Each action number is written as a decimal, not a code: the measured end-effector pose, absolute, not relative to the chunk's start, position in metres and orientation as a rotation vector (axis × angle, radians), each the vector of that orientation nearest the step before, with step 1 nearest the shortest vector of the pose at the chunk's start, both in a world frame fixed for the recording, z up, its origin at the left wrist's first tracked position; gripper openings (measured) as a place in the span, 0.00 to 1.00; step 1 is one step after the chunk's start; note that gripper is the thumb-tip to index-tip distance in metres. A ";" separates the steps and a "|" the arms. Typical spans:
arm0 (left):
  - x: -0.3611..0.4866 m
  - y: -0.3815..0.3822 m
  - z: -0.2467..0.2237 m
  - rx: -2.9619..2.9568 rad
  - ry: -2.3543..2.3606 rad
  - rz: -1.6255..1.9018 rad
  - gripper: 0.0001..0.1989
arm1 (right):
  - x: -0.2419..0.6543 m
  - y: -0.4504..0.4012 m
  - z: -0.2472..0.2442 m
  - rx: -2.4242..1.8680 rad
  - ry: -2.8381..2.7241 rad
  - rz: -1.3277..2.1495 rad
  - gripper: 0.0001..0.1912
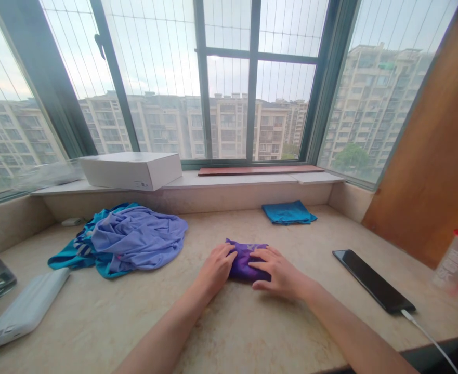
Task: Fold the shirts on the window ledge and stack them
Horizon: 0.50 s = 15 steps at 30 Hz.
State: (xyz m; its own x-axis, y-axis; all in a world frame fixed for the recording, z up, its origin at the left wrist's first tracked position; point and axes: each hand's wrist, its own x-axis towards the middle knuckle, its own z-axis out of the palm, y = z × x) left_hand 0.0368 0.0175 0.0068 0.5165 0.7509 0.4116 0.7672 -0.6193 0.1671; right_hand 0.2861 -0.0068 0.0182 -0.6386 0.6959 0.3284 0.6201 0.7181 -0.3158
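A small folded purple cloth (pixel 246 267) with a faint pale print near its far edge lies on the stone counter in front of me. My left hand (pixel 218 266) rests on its left side, fingers laid over the edge and thumb mostly hidden. Across its right side, my right hand (pixel 277 272) lies with the fingers spread, thumb near the front corner. Further back to the right is a flat folded teal cloth (pixel 289 212). On the left sits a loose heap of garments, a lavender one (pixel 143 236) on top of a teal one (pixel 63 255).
A black phone (pixel 373 280) with a white cable (pixel 427 332) lies at right, near a clear plastic cup (pixel 457 259) with a red rim. A white power-bank-like device (pixel 26 309) is at left. On the sill (pixel 232 179) stand a white box (pixel 131 170) and a reddish board (pixel 260 170).
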 end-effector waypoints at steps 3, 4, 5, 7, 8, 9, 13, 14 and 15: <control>0.039 0.015 0.005 -2.787 -1.301 -0.693 0.18 | 0.287 -0.005 0.016 -1.048 -2.509 0.269 0.24; 0.040 0.013 0.005 -2.800 -1.303 -0.685 0.18 | 0.286 -0.003 0.014 -1.051 -2.502 0.272 0.21; 0.040 0.010 0.005 -2.808 -1.310 -0.675 0.18 | 0.286 0.000 0.012 -1.050 -2.493 0.268 0.19; 0.042 0.005 0.008 -2.818 -1.324 -0.649 0.22 | 0.284 0.005 0.009 -1.040 -2.473 0.246 0.16; 0.042 0.002 0.010 -2.827 -1.320 -0.644 0.25 | 0.283 0.007 0.008 -1.032 -2.460 0.237 0.15; 0.042 0.000 0.012 -2.842 -1.308 -0.651 0.27 | 0.282 0.008 0.008 -1.019 -2.442 0.239 0.15; 0.041 -0.002 0.018 -2.929 -1.374 -0.855 0.23 | 0.282 0.007 0.011 -0.987 -2.243 0.408 0.13; 0.041 -0.002 0.018 -2.944 -1.439 -0.964 0.22 | 0.283 0.006 0.013 -1.002 -2.159 0.505 0.14; 0.041 -0.001 0.019 -2.953 -1.506 -1.096 0.20 | 0.284 0.005 0.015 -1.022 -2.068 0.616 0.16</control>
State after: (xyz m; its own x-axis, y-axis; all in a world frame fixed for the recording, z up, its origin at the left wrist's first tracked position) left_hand 0.0413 -0.0012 0.0186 0.4482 0.8152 0.3667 0.6000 -0.5785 0.5526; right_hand 0.2843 0.0047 0.0153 -0.4118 0.8177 0.4022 0.4645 0.5681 -0.6794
